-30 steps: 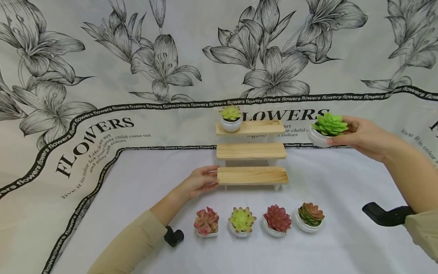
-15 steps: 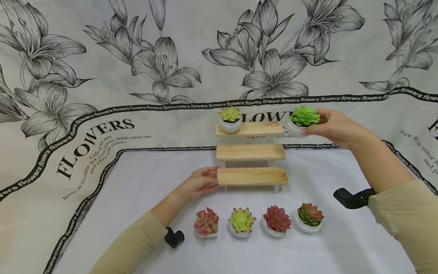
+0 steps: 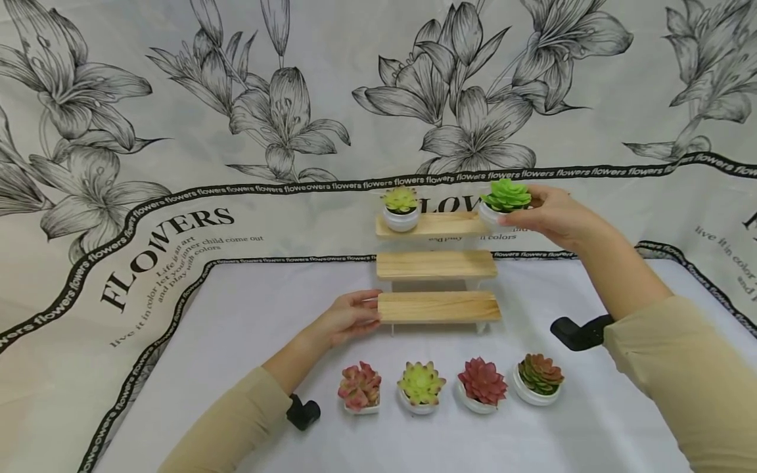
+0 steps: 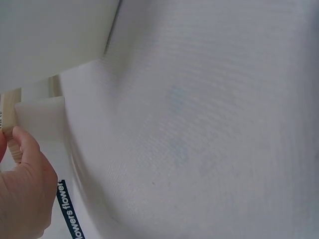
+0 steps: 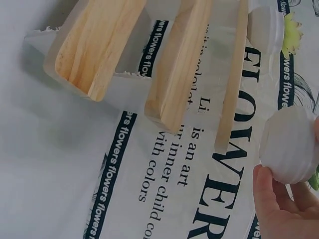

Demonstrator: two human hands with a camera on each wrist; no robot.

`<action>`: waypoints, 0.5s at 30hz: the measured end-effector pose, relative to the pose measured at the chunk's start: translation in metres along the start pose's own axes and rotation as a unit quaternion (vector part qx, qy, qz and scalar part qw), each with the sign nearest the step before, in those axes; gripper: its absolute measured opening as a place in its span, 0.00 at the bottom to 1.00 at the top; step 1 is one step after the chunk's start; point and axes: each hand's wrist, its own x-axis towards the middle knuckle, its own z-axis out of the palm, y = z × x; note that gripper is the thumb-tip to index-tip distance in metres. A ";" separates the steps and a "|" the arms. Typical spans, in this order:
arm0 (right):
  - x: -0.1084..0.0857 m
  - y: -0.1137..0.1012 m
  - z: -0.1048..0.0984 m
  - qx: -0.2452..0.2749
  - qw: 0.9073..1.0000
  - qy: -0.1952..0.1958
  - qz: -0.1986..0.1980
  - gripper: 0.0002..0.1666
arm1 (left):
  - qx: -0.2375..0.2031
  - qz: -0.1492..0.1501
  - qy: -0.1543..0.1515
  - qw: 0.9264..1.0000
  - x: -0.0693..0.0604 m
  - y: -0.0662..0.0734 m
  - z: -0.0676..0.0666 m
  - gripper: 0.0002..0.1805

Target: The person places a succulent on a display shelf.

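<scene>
A three-tier stand of wooden boards [image 3: 437,265] on pale supports stands at the middle. My left hand [image 3: 349,318] grips the left end of its lowest board [image 3: 439,307]; the left wrist view shows that hand [image 4: 27,186] pinching the board's end [image 4: 15,147]. My right hand [image 3: 558,217] holds a bright green succulent [image 3: 506,196] in a white pot [image 3: 491,217] by the top board's right end. In the right wrist view the pot [image 5: 289,144] is apart from the top board [image 5: 233,84]. At that board's left end sits a yellow-green succulent [image 3: 401,209].
In front of the stand, a row of potted succulents lies on white cloth: pink [image 3: 359,387], yellow-green [image 3: 421,384], dark red [image 3: 481,382] and brown-green [image 3: 539,378]. Behind hangs a flower-printed cloth [image 3: 296,131]. Black wrist mounts [image 3: 303,412] show by both sleeves.
My right hand has carried the green succulent leftward, from well right of the stand to the top board's right end. The left hand keeps its grip on the lowest board.
</scene>
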 end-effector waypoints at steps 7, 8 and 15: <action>0.011 0.000 0.017 0.008 1.000 0.018 0.003 0.49 | -0.004 0.000 0.002 1.000 0.000 0.000 -0.003 0.30; 0.013 0.000 0.020 0.006 1.000 0.022 0.005 0.49 | -0.006 -0.001 0.003 1.000 -0.001 0.000 -0.002 0.30; 0.020 0.002 0.028 0.008 1.000 0.020 0.010 0.49 | -0.005 -0.005 -0.003 1.000 -0.001 0.001 -0.001 0.31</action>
